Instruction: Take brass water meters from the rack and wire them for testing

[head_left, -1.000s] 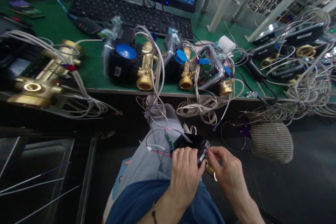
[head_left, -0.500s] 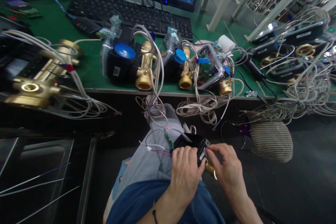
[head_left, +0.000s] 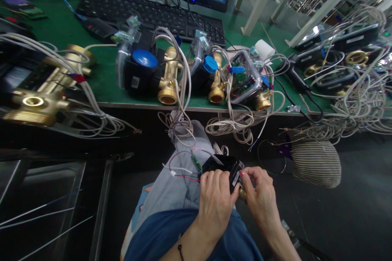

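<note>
A black meter housing (head_left: 234, 177) with a pale label rests on my lap, and a brass pipe fitting (head_left: 243, 194) shows beneath it. My left hand (head_left: 216, 195) is closed over the housing's near side, thumb toward the label. At the housing's right edge, the thumb and fingers of my right hand (head_left: 260, 189) are pinched together; whatever is between them is too small or hidden to make out. A narrow green circuit board (head_left: 197, 161) stands at the housing's left, with thin red and white wires and a white connector (head_left: 173, 173) trailing over my jeans.
On the green bench (head_left: 107, 85) stand several brass meters with blue caps (head_left: 144, 58) and coiled grey cables (head_left: 234, 124) hanging over its edge. Behind are a keyboard (head_left: 147, 12) and monitor. A black handheld device (head_left: 295, 74) and tangled cables lie right; a striped cushion (head_left: 315, 164) is below.
My right hand has shifted slightly up and left along the housing's edge, its fingers curled more closely. The left hand and the housing stay nearly in place.
</note>
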Action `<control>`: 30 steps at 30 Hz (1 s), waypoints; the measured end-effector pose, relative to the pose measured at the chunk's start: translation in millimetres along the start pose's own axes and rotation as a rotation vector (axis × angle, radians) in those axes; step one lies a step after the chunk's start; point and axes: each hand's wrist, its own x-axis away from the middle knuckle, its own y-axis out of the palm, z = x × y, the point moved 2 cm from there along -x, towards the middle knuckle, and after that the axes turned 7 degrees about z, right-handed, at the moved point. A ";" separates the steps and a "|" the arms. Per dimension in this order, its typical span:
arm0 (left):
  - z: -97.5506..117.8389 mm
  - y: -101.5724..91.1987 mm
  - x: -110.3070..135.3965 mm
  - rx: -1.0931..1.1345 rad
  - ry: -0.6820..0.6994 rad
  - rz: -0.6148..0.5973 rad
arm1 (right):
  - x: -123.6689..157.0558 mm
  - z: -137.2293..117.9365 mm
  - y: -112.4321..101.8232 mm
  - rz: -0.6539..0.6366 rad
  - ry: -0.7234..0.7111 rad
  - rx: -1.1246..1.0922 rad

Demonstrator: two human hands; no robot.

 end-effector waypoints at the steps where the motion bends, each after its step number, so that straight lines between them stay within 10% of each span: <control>1: 0.0 -0.5 0.1 0.000 0.000 0.000 | 0.5 0.0 0.2 -0.008 0.007 -0.012; 30: -1.9 0.9 1.8 0.009 -0.016 -0.013 | -2.6 1.6 -2.7 -0.046 0.039 -0.108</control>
